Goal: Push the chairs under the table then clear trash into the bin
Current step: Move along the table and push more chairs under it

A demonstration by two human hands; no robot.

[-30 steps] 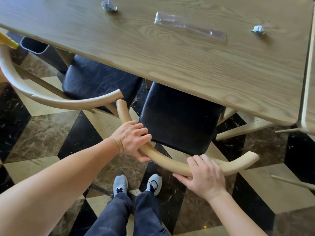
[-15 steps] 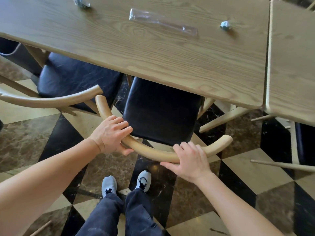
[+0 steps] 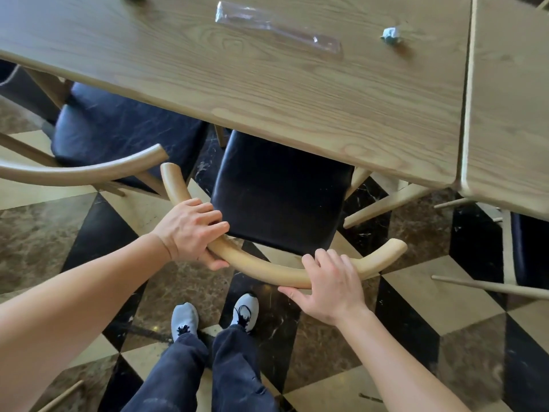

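Chair (image 3: 279, 191) sits mid-frame, seat partly under the table (image 3: 267, 93). Left hand (image 3: 190, 230) wraps its curved back rail (image 3: 261, 270), fingers over, thumb underneath, palm down. Right hand (image 3: 332, 281) grips the same rail lower right, thumb splayed back. Plastic wrapper (image 3: 279, 31) and crumpled wad (image 3: 391, 34) lie at the top.

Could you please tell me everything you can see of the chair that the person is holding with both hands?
The chair has a curved back rail of pale wood and a square black seat, its front part hidden under the table. It stands upright. The left hand and right hand grip the rail, fingers over, thumbs beneath. The rail's left end lies close to the neighbouring chair, not touching.
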